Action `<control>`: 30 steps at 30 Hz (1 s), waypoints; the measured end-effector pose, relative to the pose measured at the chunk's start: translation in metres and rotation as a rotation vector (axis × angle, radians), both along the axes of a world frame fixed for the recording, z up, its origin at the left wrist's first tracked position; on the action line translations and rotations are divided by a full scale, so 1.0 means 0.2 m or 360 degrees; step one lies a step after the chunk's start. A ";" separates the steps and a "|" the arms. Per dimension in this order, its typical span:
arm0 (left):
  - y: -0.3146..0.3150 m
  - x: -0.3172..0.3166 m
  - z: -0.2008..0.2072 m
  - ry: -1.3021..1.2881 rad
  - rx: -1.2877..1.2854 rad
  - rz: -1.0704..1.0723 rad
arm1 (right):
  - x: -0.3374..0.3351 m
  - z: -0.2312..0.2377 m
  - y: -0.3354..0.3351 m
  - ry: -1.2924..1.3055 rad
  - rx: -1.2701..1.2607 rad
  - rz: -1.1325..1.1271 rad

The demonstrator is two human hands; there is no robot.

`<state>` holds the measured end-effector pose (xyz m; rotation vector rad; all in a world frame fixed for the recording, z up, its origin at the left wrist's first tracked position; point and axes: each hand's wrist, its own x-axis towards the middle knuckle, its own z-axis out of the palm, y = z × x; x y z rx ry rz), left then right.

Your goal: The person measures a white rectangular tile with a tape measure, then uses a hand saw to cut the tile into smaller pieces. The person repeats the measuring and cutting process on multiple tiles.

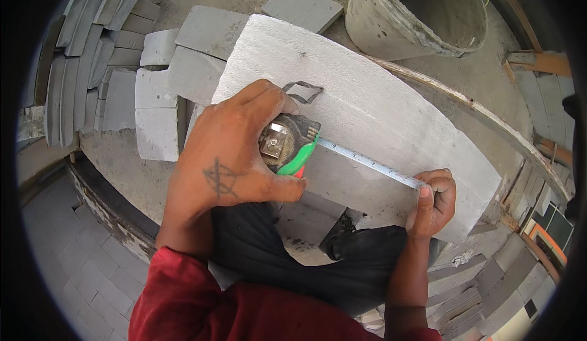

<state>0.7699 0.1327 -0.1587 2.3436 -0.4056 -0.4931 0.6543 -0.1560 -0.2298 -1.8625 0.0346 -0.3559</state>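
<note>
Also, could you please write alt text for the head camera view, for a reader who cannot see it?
A person's left hand holds a tape measure while the right hand grips the end of its extended blade over a large pale slab. Beyond are a crusted bucket and, left, stacked grey blocks.

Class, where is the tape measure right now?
Near the head view's centre, over the pale slab: case in the left hand, blade extending rightward to the right hand.

Tape blade: tip hidden by right hand. Bucket cut off by top edge.
</note>
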 end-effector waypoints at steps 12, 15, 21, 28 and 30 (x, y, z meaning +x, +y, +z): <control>0.12 0.09 -0.08 0.0071 -0.0031 -0.0213 | 0.00 -0.02 0.04 0.0148 -0.0423 -0.0169; 0.16 0.09 -0.07 -0.0174 0.0018 -0.0247 | 0.01 -0.03 0.04 0.0162 -0.0398 -0.0178; 0.27 0.18 -0.09 0.0037 -0.0157 -0.0348 | 0.02 -0.01 0.07 0.0202 -0.0407 -0.0203; 0.45 0.25 -0.07 0.0332 0.0023 -0.0590 | 0.04 0.02 0.10 0.0250 -0.0735 -0.0188; 0.52 0.29 -0.06 0.0676 -0.0009 -0.0541 | 0.04 0.03 0.09 0.0268 -0.0641 -0.0130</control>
